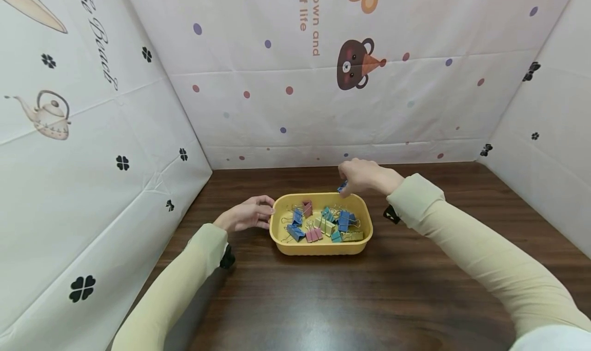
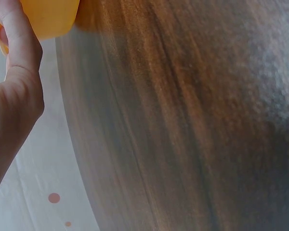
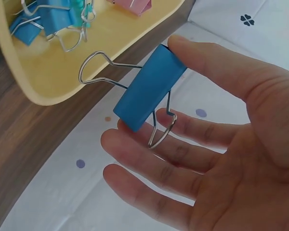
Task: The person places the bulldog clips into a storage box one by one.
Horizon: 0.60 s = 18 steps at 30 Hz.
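Note:
A yellow plastic tray [image 1: 323,249] with rounded corners stands on the table, holding several binder clips [image 1: 327,227] in blue, teal, pink and yellow. My left hand [image 1: 249,213] holds the tray's left end, with fingertips at the rim; the left wrist view catches only part of that grip. Above the far right corner of the tray, my right hand [image 1: 362,176] pinches a blue binder clip [image 3: 150,89]. Its thumb presses one end of the clip, and fingers support it from the other side. Both wire handles of that clip stick out.
The dark wooden table [image 1: 295,299] extends around the tray. White printed sheeting [image 1: 295,115] rises behind the table, with similar sheets at the left and right. A dark wrist strap [image 1: 228,257] shows at the left cuff and another dark piece [image 1: 391,214] near the right cuff.

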Motion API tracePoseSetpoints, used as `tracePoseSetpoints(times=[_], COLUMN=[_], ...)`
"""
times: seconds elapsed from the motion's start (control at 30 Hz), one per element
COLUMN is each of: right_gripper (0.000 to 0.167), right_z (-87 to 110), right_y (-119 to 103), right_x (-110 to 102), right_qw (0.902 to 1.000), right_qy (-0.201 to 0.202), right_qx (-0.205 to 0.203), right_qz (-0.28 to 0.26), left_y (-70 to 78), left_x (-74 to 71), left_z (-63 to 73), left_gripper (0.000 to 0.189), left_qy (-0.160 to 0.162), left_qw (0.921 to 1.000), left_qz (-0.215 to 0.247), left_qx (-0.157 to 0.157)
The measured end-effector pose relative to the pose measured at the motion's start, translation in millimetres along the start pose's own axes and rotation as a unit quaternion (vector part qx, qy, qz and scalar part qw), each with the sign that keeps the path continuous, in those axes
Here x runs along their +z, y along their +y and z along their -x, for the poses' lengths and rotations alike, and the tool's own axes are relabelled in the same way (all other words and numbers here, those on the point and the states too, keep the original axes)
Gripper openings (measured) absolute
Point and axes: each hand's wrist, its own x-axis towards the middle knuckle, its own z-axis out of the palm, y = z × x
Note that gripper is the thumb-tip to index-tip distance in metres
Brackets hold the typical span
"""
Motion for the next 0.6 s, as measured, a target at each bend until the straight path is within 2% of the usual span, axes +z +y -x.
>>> tracePoseSetpoints(times=[0.6], right_gripper=[0.047], right_z=[-16.0], right_y=[-14], right_x=[8], right_qw=[0.9998], right_qy=[-0.014], right_qx=[-0.002], right_qz=[-0.014], left_y=[-0.3], left_x=[0.2], left_z=[0.2], left_gripper=[0.019], left_qy=[-0.005], left_qw=[0.9999], left_qz=[0.014], left_qx=[-0.001])
